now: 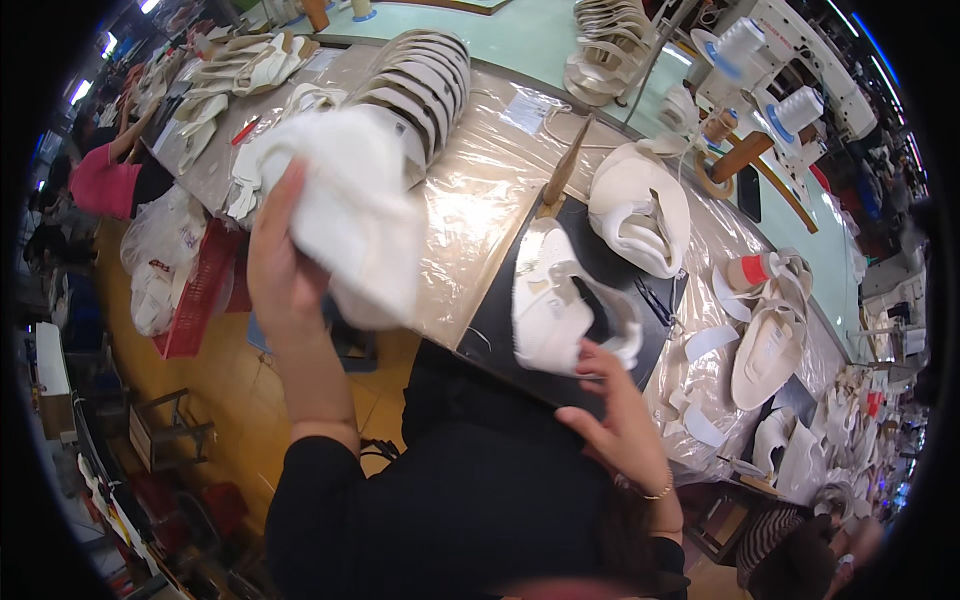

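At the left, my left hand [285, 250] is closed on a white shoe upper [350, 190], which is lifted above the table's edge and smeared by motion. Another white shoe upper [550, 310] lies on a black mat [500, 300] in front of me. The fingertips of my right hand [620, 415] rest by the lower edge of that upper, with thumb and fingers apart. Just beyond it on the mat sits a folded white shoe upper [640, 210]. Dark-handled scissors [658, 303] lie to its right.
A row of stacked uppers [425, 80] stands behind my left hand. A pointed wooden tool [570, 165] rises at the mat's far corner. Thread cones [735, 45] and a sewing machine [810, 50] are at the far right. A red crate [195, 300] stands left, and co-workers are nearby.
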